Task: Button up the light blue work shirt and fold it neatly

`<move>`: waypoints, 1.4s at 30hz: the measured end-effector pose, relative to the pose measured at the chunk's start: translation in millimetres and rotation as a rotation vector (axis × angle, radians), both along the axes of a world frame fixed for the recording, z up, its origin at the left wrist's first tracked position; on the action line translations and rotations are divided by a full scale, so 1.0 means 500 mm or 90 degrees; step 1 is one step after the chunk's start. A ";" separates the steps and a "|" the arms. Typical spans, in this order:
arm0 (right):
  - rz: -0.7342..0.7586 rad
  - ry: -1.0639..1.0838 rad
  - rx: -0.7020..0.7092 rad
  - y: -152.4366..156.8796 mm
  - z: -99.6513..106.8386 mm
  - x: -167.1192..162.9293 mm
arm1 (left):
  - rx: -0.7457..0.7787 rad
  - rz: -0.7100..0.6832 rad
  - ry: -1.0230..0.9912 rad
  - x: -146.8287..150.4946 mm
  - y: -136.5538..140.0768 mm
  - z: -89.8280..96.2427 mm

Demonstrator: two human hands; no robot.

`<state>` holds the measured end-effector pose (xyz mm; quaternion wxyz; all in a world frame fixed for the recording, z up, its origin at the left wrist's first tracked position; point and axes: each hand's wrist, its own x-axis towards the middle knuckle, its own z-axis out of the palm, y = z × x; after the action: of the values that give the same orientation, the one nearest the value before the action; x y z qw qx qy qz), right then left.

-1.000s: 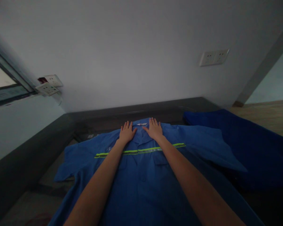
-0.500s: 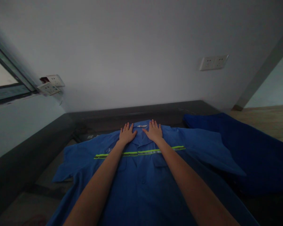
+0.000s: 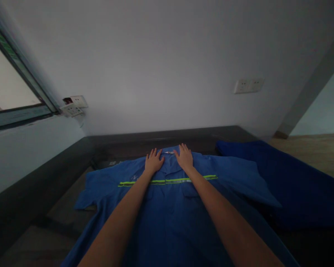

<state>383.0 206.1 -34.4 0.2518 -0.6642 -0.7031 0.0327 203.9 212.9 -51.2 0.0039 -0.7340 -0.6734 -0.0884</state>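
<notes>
A blue short-sleeved work shirt (image 3: 158,207) lies spread front side up, its collar at the far end and its sleeves out to both sides. A yellow-green reflective stripe crosses its chest. My left hand (image 3: 154,162) rests on the shirt just left of the collar, fingers spread. On the collar's right side my right hand (image 3: 184,157) lies flat with its fingers stretched out. A small white label (image 3: 169,152) shows inside the collar between the hands. My forearms cover parts of the shirt front.
Dark blue cloth (image 3: 289,181) lies to the right of the shirt. Beneath them is a dark surface with a raised rim (image 3: 161,135) against the white wall. Wall sockets (image 3: 249,85) sit at the right; others (image 3: 74,105) hang by the window at the left.
The camera view has tilted up and shifted slightly, so the window and wall sockets sit differently. Both hands stay beside the collar, and the shirt looks the same.
</notes>
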 end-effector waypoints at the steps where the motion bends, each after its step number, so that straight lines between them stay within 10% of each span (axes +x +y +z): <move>1: 0.002 0.006 0.020 -0.007 0.007 0.002 | -0.003 0.001 -0.001 0.000 0.001 0.000; 14: 0.225 0.013 -0.084 -0.193 0.062 -0.071 | -0.031 -0.016 -0.021 -0.002 0.003 0.005; 34: 0.240 -0.015 -0.036 -0.222 0.002 -0.096 | 0.233 -0.138 -0.082 0.007 -0.044 0.040; 42: 0.255 -0.012 -0.040 -0.218 0.002 -0.093 | 0.166 -0.005 -0.083 -0.201 -0.117 0.091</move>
<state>336.7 97.1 -33.2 0.2125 -0.5188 -0.8223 0.0979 103.4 154.6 -5.8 0.0549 -0.7228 -0.6519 -0.2229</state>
